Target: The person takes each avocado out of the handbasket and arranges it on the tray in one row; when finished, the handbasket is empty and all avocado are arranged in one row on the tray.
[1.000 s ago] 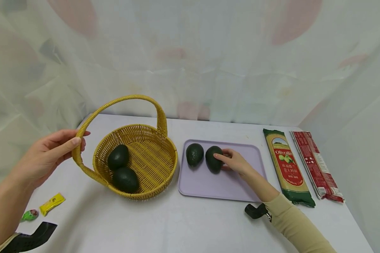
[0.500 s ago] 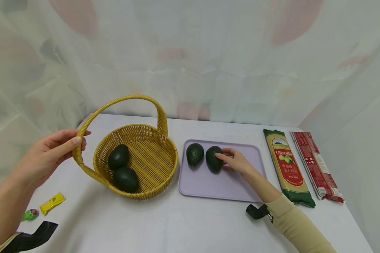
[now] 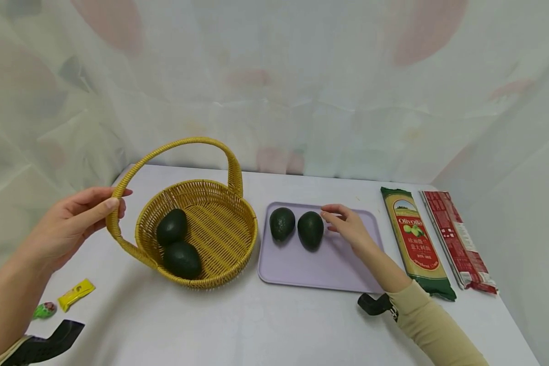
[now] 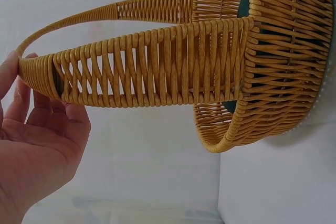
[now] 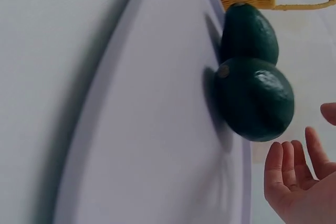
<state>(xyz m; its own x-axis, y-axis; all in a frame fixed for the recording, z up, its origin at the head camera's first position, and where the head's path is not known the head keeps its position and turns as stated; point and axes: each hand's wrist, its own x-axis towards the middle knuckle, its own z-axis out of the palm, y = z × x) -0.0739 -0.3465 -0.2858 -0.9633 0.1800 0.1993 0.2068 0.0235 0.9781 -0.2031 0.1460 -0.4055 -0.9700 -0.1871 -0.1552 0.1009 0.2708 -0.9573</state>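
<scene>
My left hand [image 3: 80, 218] pinches the handle [image 4: 131, 66] of a yellow woven basket [image 3: 229, 239] between thumb and fingers. Inside the basket, at its left side, lie two dark green avocados [image 3: 181, 260]. To the right, two more avocados rest side by side on a lilac tray [image 3: 297, 269]: a left one [image 3: 281, 224] and a right one [image 3: 310, 231]. My right hand [image 3: 347, 229] hovers just right of the right avocado [image 5: 254, 99], fingers loosely bent and holding nothing. In the right wrist view a gap shows between fingertips and fruit.
A green and gold pasta packet [image 3: 414, 239] and a red packet [image 3: 457, 241] lie right of the tray. A yellow wrapped candy [image 3: 75, 294] and a green-and-red wrapped candy [image 3: 44, 310] lie at the left front. A pale curtain [image 3: 274, 101] hangs behind the table.
My right hand has let go of the right avocado and drawn back slightly to the right. That avocado stays on the tray. The left hand still holds the basket handle.
</scene>
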